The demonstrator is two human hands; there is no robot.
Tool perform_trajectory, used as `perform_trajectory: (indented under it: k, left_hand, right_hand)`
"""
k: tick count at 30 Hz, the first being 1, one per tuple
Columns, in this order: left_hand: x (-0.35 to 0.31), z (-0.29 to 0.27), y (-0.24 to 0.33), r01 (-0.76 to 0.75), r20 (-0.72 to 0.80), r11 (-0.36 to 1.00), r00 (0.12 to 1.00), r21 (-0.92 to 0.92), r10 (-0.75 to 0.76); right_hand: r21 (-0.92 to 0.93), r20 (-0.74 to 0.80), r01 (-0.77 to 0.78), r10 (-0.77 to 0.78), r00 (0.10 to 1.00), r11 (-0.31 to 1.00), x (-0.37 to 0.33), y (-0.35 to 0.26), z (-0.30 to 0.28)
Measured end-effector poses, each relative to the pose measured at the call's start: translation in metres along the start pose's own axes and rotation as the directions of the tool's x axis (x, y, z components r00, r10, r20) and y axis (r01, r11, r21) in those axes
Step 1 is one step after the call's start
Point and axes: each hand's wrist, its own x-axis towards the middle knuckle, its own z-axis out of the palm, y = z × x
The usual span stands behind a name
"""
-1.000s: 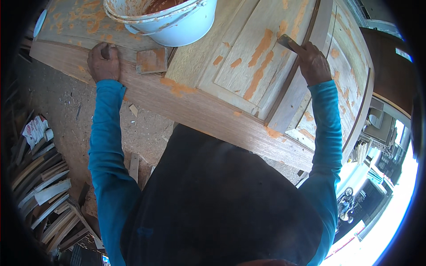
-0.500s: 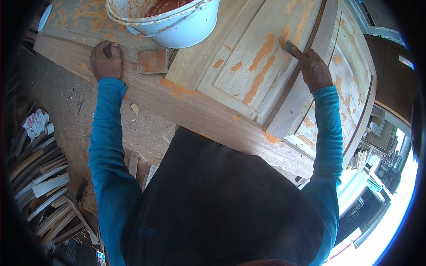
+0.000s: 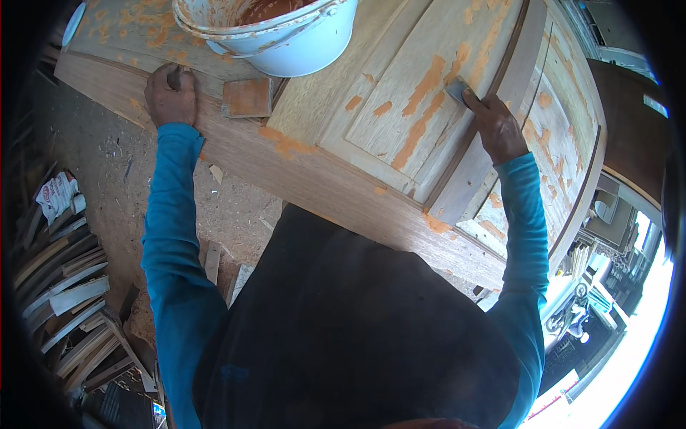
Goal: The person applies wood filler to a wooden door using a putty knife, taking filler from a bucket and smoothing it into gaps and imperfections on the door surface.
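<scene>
My right hand (image 3: 499,127) grips a small flat scraper (image 3: 455,89), its blade against the panelled wooden door (image 3: 371,132). Orange filler (image 3: 427,86) lies in streaks and patches across the door's panels, several of them close to the blade. My left hand (image 3: 171,96) is closed in a fist, resting on the wooden edge at the left; nothing shows in its curled fingers. Just right of that fist sits a square board (image 3: 246,98) smeared with orange filler. A white bucket (image 3: 304,46), orange stains inside and on its rim, stands on the wood between my hands.
Stacked wood offcuts (image 3: 78,293) fill the lower left, with a crumpled white bag (image 3: 57,195) on top. Dusty floor (image 3: 132,182) shows below the wood's left edge. At the far right is a dark brown curved panel (image 3: 632,125), with a bright opening below it.
My right hand and the scraper have moved slightly down and left over the panel, and the blade now shows more fully. My left hand stays put.
</scene>
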Motion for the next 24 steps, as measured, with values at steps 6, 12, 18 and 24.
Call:
perform_trajectory:
  k: [6,12,18,24]
  left_hand:
    - [-0.003,-0.002,0.008,-0.003,0.007,1.0,1.0,0.021,0.002]
    - [-0.003,-0.004,0.005,-0.019,-0.003,0.999,1.0,0.025,0.019]
    - [-0.003,-0.001,0.006,-0.048,-0.028,0.997,0.998,0.054,0.049]
    - [-0.003,-0.002,0.007,0.027,0.002,0.999,1.0,0.036,-0.027]
  right_hand:
    - [-0.09,0.0,-0.048,0.048,0.999,0.995,0.036,0.004,-0.025]
    - [-0.184,0.152,0.057,-0.029,0.988,0.981,0.032,-0.012,-0.025]
    - [0.006,0.057,0.018,-0.018,0.998,1.0,0.008,-0.018,-0.017]
    - [0.054,0.026,0.009,-0.011,1.0,0.998,0.007,-0.016,-0.019]
